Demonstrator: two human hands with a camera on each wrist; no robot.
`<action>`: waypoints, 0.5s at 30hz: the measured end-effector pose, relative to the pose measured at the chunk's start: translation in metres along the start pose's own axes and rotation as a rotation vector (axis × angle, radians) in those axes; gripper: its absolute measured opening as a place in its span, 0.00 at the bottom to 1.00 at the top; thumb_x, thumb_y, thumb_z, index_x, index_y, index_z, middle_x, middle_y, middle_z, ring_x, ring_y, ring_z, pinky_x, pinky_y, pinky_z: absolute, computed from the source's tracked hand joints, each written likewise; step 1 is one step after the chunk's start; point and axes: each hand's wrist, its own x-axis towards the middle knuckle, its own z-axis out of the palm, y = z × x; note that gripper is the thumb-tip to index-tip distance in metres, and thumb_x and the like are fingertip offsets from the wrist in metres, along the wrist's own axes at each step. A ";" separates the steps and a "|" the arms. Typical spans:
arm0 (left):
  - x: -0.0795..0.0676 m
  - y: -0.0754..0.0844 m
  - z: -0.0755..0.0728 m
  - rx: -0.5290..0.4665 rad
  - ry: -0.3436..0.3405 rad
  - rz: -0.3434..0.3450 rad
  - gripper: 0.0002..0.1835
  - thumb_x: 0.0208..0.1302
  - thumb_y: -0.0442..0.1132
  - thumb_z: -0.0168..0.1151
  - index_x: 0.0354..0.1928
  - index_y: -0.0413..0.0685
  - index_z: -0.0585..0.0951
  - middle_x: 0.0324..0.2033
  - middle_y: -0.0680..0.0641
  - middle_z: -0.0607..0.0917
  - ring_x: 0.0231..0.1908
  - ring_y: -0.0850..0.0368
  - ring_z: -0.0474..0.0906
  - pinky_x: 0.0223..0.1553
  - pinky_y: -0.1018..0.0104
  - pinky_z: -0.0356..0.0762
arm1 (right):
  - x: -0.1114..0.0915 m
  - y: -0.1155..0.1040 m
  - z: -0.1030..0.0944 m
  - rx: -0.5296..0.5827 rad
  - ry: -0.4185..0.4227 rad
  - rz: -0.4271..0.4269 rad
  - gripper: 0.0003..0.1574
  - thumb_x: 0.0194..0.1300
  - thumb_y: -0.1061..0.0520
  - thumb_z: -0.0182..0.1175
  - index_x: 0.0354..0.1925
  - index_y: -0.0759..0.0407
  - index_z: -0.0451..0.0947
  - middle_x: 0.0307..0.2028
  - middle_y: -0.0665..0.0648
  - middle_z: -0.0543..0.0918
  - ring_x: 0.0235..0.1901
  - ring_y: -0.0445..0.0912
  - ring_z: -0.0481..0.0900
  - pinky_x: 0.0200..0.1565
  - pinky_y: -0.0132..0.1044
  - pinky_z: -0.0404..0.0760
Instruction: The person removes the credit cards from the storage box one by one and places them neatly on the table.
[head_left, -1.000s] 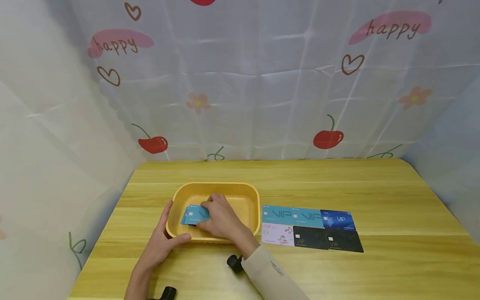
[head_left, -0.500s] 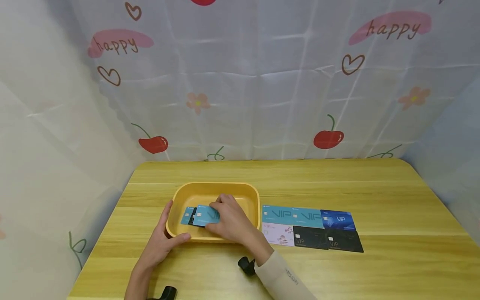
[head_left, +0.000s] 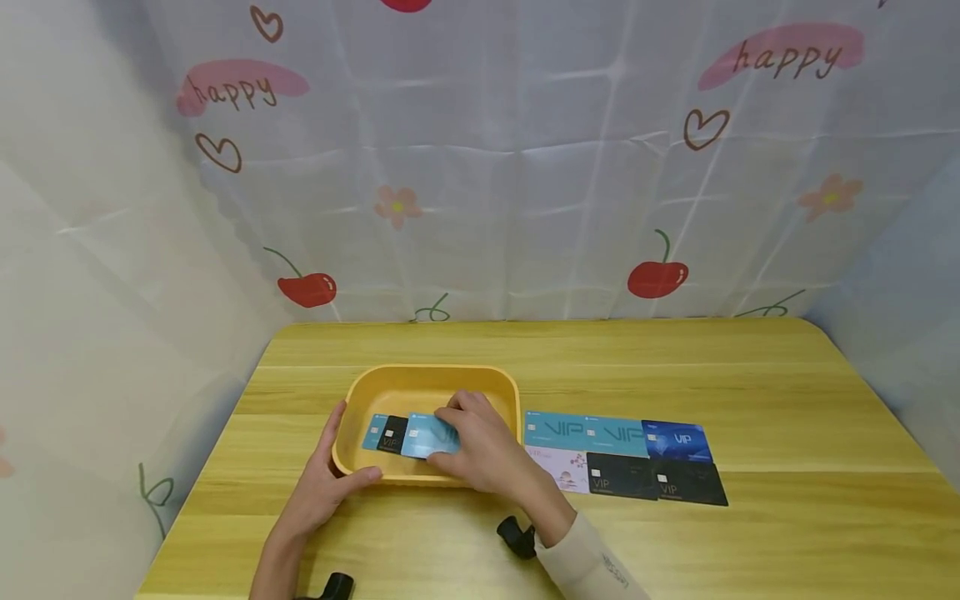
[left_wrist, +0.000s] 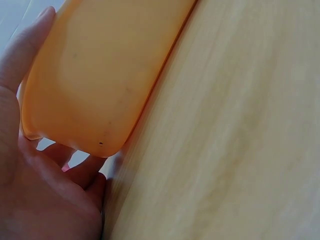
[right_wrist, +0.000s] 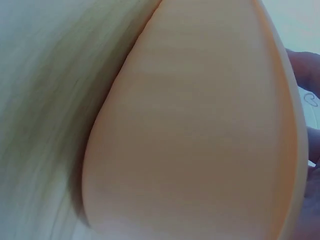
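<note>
At the left, a person's bare left hand (head_left: 322,483) is gripping the near left corner of a yellow, rounded rectangular tray (head_left: 408,379), its thumb lying along the near rim and its fingers reaching round the left wall. The tray is standing on a yellowish wood-grain table (head_left: 637,358). Inside it, leftmost, a light-blue card (head_left: 372,433) is lying partly under a black VIP card (head_left: 391,437). Just right of these, overlapping the black one, another light-blue card (head_left: 422,437) is being pinched by thumb and fingers of the right hand (head_left: 483,446). A cream sleeve (head_left: 592,554) is covering the right forearm. Beside the tray, farther right, six cards are resting flat on the table in two rows. The far row is holding two teal VIP cards (head_left: 555,430) and a dark-blue VIP card (head_left: 677,440); the near row, a pale pink blossom-printed card (head_left: 567,468), partly hidden by the right wrist, and two more black VIP cards (head_left: 621,477).
</note>
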 end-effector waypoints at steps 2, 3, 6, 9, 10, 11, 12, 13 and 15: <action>0.000 0.000 0.000 -0.010 -0.003 0.000 0.58 0.60 0.31 0.69 0.79 0.56 0.38 0.73 0.37 0.53 0.61 0.39 0.66 0.52 0.72 0.72 | -0.004 0.001 -0.002 0.012 0.006 -0.004 0.33 0.57 0.47 0.73 0.56 0.63 0.81 0.45 0.50 0.74 0.46 0.45 0.67 0.47 0.37 0.71; 0.000 0.000 0.000 -0.015 -0.005 0.000 0.58 0.60 0.31 0.69 0.79 0.56 0.38 0.73 0.36 0.53 0.60 0.38 0.67 0.51 0.71 0.73 | -0.005 0.002 -0.003 0.021 0.009 -0.003 0.33 0.57 0.47 0.73 0.56 0.63 0.81 0.45 0.50 0.74 0.46 0.45 0.67 0.46 0.37 0.71; 0.000 -0.001 0.000 -0.027 -0.010 0.000 0.58 0.60 0.30 0.69 0.79 0.55 0.38 0.71 0.35 0.55 0.57 0.37 0.70 0.49 0.69 0.75 | -0.012 0.003 -0.006 0.037 0.013 0.004 0.32 0.57 0.47 0.72 0.56 0.62 0.81 0.45 0.49 0.73 0.46 0.44 0.66 0.46 0.37 0.72; 0.000 -0.001 0.000 -0.030 -0.009 -0.006 0.58 0.60 0.30 0.69 0.79 0.56 0.38 0.71 0.34 0.55 0.57 0.38 0.71 0.49 0.69 0.76 | -0.017 0.005 -0.009 0.029 0.022 0.001 0.32 0.57 0.46 0.72 0.56 0.61 0.81 0.45 0.49 0.73 0.46 0.44 0.66 0.46 0.37 0.72; 0.000 -0.001 0.000 -0.030 -0.008 -0.007 0.58 0.60 0.30 0.69 0.79 0.56 0.38 0.71 0.34 0.55 0.57 0.37 0.71 0.49 0.69 0.75 | -0.019 0.006 -0.011 0.021 0.027 -0.005 0.32 0.57 0.46 0.72 0.56 0.61 0.81 0.44 0.49 0.73 0.46 0.44 0.66 0.46 0.37 0.72; 0.000 -0.001 0.000 -0.030 -0.007 -0.009 0.58 0.60 0.30 0.69 0.79 0.56 0.38 0.71 0.34 0.55 0.57 0.37 0.70 0.49 0.69 0.75 | -0.021 0.007 -0.012 0.019 0.034 -0.008 0.32 0.57 0.46 0.72 0.56 0.61 0.81 0.44 0.49 0.73 0.46 0.44 0.66 0.45 0.37 0.72; 0.000 0.000 0.000 -0.030 -0.007 -0.011 0.58 0.60 0.30 0.69 0.79 0.56 0.38 0.71 0.35 0.54 0.57 0.38 0.70 0.49 0.70 0.75 | -0.023 0.008 -0.013 0.015 0.040 -0.010 0.32 0.57 0.46 0.72 0.56 0.61 0.81 0.44 0.49 0.73 0.46 0.44 0.66 0.45 0.37 0.72; 0.000 -0.001 0.000 -0.029 -0.006 -0.013 0.58 0.60 0.31 0.69 0.79 0.56 0.38 0.71 0.35 0.54 0.58 0.37 0.70 0.49 0.70 0.75 | -0.025 0.009 -0.013 0.010 0.047 -0.011 0.32 0.57 0.46 0.73 0.56 0.60 0.81 0.45 0.49 0.73 0.46 0.44 0.67 0.45 0.38 0.72; 0.000 -0.001 0.000 -0.031 -0.007 -0.015 0.58 0.60 0.31 0.69 0.79 0.56 0.38 0.71 0.34 0.55 0.58 0.37 0.70 0.49 0.69 0.75 | -0.030 0.011 -0.015 0.010 0.059 -0.011 0.32 0.56 0.46 0.73 0.55 0.60 0.81 0.45 0.49 0.73 0.45 0.43 0.67 0.45 0.39 0.72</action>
